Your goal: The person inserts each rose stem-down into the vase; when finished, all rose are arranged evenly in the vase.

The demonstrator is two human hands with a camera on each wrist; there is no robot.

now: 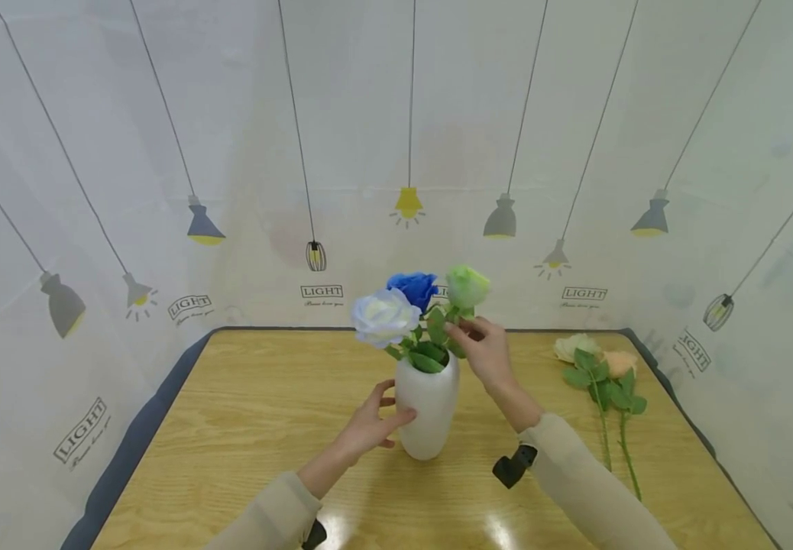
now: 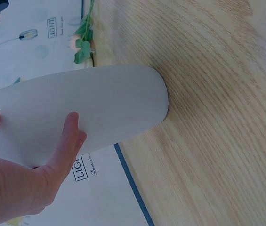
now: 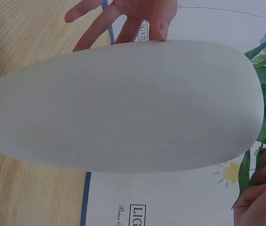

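Note:
A white vase (image 1: pixel 427 409) stands upright on the table, holding a pale bluish-white rose (image 1: pixel 386 318) and a blue rose (image 1: pixel 413 289). My left hand (image 1: pixel 367 428) holds the vase's left side, thumb across the front; the left wrist view shows its fingertips against the smooth wall (image 2: pixel 109 103). At the rim's right side, my right hand (image 1: pixel 487 355) pinches the leafy stem of a green rose (image 1: pixel 467 287) between thumb and fingers. The lower end of that stem is hidden. In the right wrist view the fingers of this hand (image 3: pixel 264 188) are beside the vase mouth, among leaves.
On the right of the wooden table (image 1: pixel 259 412) lie a cream rose (image 1: pixel 577 347) and a peach rose (image 1: pixel 619 363), their stems pointing toward the front. A pale curtain (image 1: pixel 355 153) printed with lamps surrounds the table's back and sides.

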